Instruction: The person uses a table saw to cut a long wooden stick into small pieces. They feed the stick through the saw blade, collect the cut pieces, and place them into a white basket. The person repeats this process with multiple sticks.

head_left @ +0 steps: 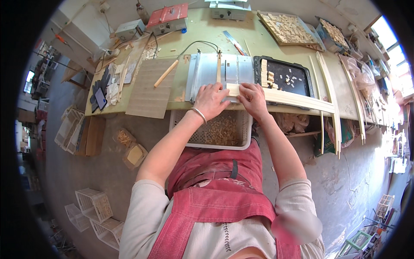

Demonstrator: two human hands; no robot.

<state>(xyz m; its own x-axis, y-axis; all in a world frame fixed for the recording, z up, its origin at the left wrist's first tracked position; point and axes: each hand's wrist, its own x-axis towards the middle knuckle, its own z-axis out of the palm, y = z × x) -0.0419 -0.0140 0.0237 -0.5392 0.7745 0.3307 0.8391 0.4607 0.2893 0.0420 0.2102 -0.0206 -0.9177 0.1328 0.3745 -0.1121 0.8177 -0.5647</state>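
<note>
Light wooden strips (pixel 295 96) lie in a bundle from the metal saw table (pixel 241 64) rightward across the black tray (pixel 302 69). My left hand (pixel 210 100) has bent fingers at the left end of the bundle, on the metal plate. My right hand (pixel 252 97) grips the bundle just beside it, fingers curled over the top. The black tray holds small wooden blocks (pixel 267 73) and pale pieces. Under the bench edge, a white perforated crate (pixel 183 136) holds many small wooden pieces.
The green workbench (pixel 207 32) carries a brown board (pixel 142 95), red machine (pixel 168 19), block-filled board (pixel 284 30), phone (pixel 100 98) and long loose strips (pixel 343 88) jutting past its front edge. Plastic crates (pixel 92 203) and cardboard boxes (pixel 95 138) stand at the lower left.
</note>
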